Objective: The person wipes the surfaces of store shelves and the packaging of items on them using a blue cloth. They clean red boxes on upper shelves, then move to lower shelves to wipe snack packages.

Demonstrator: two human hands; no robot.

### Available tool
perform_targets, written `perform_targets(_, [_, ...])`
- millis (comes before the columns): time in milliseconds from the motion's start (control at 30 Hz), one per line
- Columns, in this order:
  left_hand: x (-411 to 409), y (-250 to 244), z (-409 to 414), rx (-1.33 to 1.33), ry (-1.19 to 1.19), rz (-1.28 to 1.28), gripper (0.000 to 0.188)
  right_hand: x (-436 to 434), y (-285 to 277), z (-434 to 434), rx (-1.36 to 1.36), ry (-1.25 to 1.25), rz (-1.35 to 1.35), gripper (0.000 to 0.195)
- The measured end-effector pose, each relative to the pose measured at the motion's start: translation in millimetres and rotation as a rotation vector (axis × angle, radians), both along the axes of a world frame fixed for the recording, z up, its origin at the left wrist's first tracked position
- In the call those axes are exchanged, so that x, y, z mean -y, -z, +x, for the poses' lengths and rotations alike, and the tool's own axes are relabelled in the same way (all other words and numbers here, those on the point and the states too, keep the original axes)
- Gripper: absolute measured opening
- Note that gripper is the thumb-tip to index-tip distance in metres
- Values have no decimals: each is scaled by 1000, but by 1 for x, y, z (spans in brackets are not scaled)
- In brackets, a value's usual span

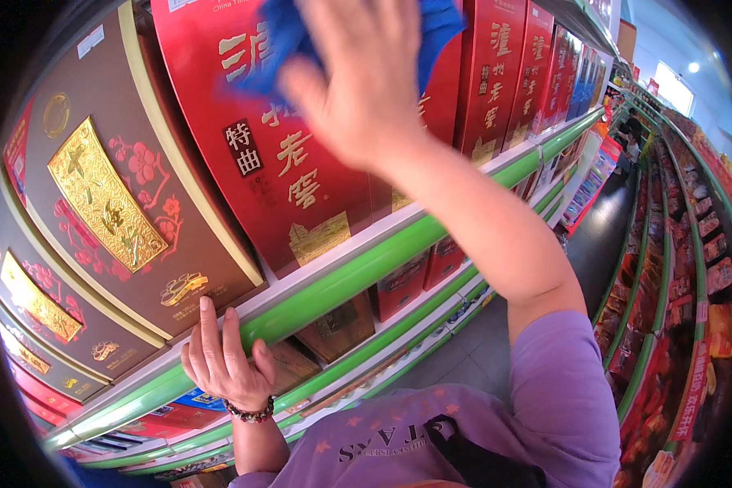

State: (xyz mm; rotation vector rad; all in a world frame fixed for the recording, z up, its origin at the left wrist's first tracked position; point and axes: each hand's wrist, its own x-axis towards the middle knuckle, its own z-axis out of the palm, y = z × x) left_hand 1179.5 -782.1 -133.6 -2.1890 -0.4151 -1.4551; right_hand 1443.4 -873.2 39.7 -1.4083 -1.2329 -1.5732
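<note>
My right hand [363, 91] is spread flat over a blue cloth [440, 33], slightly blurred, against the front of a large red liquor gift box [244, 207] with gold writing. The cloth's edges stick out on both sides of the hand. My left hand [229, 360], with a beaded bracelet [253, 412] at the wrist, rests on the green shelf-edge rail [335, 287]. Its fingertips touch or nearly touch the lower edge of a brown gift box [128, 183] with a gold plaque and pink blossoms. Nothing is held in that hand.
More red boxes [494, 79] line the shelf to the right, with further brown boxes [43, 299] at left. Lower shelves hold other boxes [402, 280]. Across the tiled aisle [463, 354] stand shelves of packaged goods [665, 287]. A person [631, 131] is far down the aisle.
</note>
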Motion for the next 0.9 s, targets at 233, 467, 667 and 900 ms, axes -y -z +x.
perform_targets(233, [1,-1,-5,-34,-11,13,45,19,15,7,405,-106,-426,65])
perform_targets(467, [1,1,0,-22,4,12,46,28,-16,59,-90,183,166,63])
perform_targets(667, [1,0,-3,-39,-17,20,46,38,83,14,-31,11,-205,65])
perform_targets(900, [-1,1,1,-8,1,67,44,38,-21,63,262,85,15,64])
